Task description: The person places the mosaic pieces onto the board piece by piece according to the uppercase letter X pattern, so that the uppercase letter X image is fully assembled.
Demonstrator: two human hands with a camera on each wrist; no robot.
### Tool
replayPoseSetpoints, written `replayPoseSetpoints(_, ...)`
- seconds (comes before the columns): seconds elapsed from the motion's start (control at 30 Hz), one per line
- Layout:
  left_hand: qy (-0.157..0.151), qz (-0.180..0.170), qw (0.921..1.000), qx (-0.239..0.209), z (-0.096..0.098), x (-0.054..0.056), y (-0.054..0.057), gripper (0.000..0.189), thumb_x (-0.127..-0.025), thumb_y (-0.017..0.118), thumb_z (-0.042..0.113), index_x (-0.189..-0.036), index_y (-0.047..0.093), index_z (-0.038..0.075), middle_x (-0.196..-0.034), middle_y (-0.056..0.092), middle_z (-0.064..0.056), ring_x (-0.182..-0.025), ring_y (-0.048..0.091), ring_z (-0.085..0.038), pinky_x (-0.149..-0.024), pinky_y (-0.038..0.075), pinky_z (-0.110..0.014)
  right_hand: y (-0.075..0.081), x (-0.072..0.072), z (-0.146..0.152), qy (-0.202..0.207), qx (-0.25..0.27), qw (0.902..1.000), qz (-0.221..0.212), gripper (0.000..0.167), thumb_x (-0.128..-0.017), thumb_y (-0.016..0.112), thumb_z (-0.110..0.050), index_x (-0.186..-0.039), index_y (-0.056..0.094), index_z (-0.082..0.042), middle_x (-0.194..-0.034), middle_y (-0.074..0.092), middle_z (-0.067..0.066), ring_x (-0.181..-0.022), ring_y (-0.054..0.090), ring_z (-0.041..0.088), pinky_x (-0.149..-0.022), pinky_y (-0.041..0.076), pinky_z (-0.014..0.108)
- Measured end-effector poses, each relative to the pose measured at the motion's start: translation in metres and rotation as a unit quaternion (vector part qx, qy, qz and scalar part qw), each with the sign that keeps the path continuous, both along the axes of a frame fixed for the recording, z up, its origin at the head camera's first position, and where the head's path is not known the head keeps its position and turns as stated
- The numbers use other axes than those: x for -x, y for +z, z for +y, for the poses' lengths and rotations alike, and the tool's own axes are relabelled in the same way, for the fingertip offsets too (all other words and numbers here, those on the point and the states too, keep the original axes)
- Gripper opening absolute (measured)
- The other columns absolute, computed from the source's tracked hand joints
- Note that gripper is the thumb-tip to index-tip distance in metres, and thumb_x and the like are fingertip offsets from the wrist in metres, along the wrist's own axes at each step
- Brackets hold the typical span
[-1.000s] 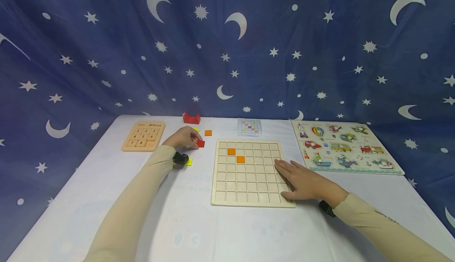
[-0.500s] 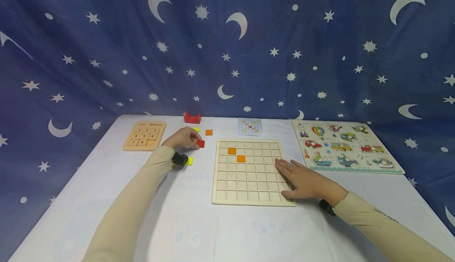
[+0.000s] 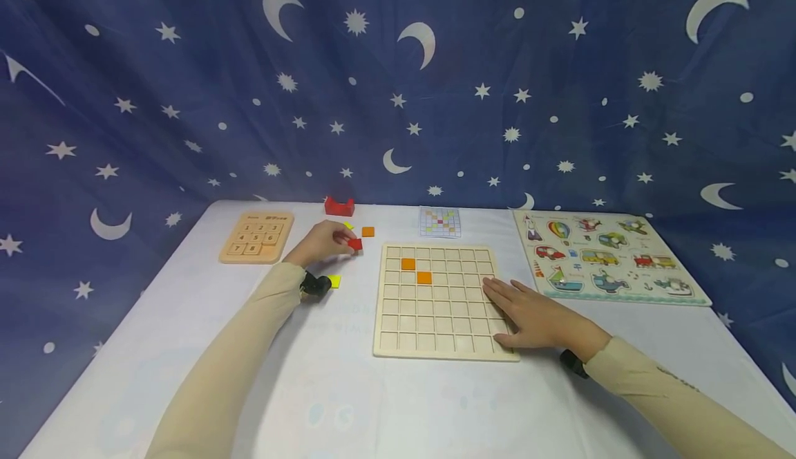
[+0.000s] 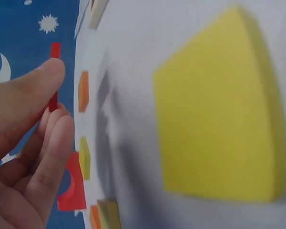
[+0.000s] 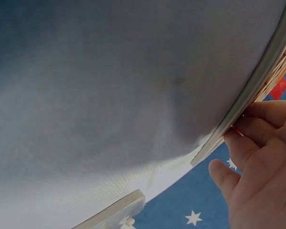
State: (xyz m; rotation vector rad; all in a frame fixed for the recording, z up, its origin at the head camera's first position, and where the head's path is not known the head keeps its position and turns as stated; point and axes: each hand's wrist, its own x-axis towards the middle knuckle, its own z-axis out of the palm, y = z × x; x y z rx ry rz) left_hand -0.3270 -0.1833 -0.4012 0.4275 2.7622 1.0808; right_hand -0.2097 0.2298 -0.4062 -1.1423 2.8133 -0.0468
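Observation:
My left hand (image 3: 318, 243) pinches a small red square tile (image 3: 355, 245) between thumb and fingers. In the left wrist view the red tile (image 4: 56, 50) is seen edge-on, raised off the white table. Near that wrist lies a yellow tile (image 3: 334, 281), large in the left wrist view. My right hand (image 3: 535, 317) rests with straight fingers on the right side of a pale wooden grid board (image 3: 435, 314). Two orange tiles sit diagonally in the board's cells, an upper one (image 3: 408, 264) and a lower one (image 3: 424, 278). Beyond the left fingers lies a loose orange tile (image 3: 368, 231).
A red notched block (image 3: 339, 207) stands at the back, with a yellow tile (image 3: 348, 225) in front. A coloured pattern card (image 3: 440, 222) lies behind the board. To the left is a wooden number puzzle (image 3: 257, 238); to the right, a picture puzzle (image 3: 612, 258) of vehicles.
The left hand has lifted the red tile up off the table and slightly away from the body. The right hand has stayed on the board. The head view has shifted slightly.

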Motion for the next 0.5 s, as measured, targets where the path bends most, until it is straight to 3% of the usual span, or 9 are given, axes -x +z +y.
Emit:
replayPoseSetpoints(0.2,-0.002,0.041,0.9988,-0.026,0.009,-0.008,0.002,0.026,-0.078,0.074,0.005,-0.103,0.069,0.001,-0.093,0.070,-0.013,-0.085,0.064,-0.019,-0.080,0.051,-0.030,0.001,0.001,-0.001,-0.006,-0.004,0.9999,-0.009,0.083,-0.086,0.057,-0.048,-0.145,0.029,0.002,-0.152,0.028,0.018,-0.139,0.031,0.033,-0.111,0.028,0.052)
replayPoseSetpoints(0.5,-0.008,0.043,0.9976,-0.053,0.027,-0.017,0.008,0.027,-0.076,0.076,0.005,-0.101,0.069,-0.001,-0.091,0.068,-0.013,-0.084,0.062,-0.020,-0.076,0.051,-0.027,0.001,0.000,-0.001,-0.008,-0.009,0.9998,-0.016,0.083,-0.086,0.056,-0.049,-0.145,0.029,0.003,-0.152,0.029,0.019,-0.139,0.031,0.034,-0.111,0.029,0.052)
